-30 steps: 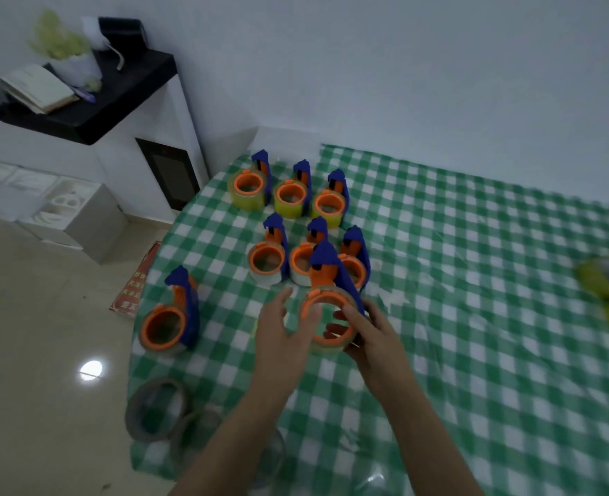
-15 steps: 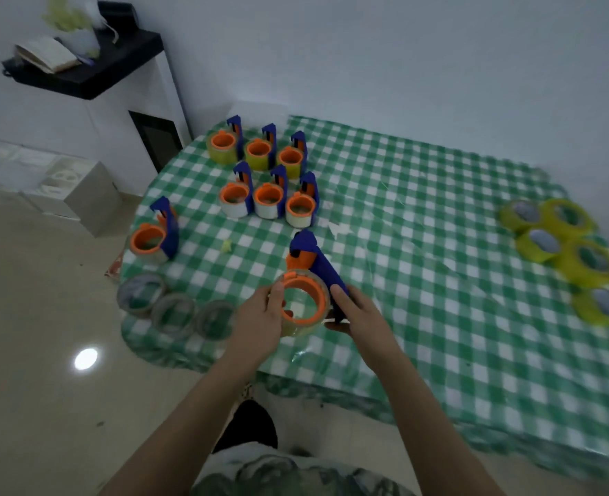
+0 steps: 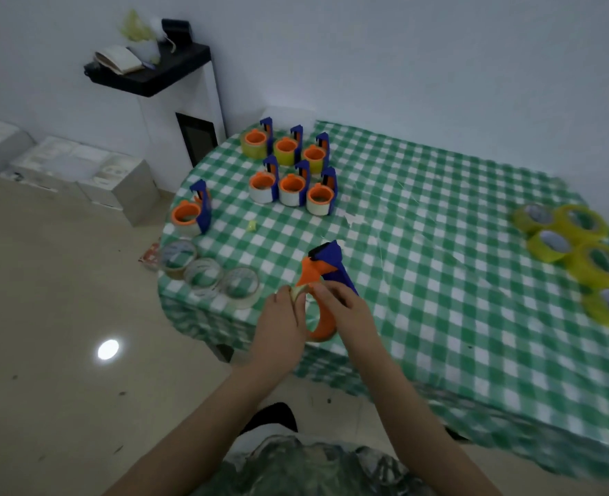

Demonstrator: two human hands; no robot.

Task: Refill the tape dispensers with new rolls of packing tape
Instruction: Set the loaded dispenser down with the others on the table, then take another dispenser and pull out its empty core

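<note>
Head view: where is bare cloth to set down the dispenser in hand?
Widest free patch: mid-table cloth between the six-dispenser block and the yellow rolls, right of the held dispenser. Crowded: left edge, with the lone dispenser and three clear rolls.
</note>
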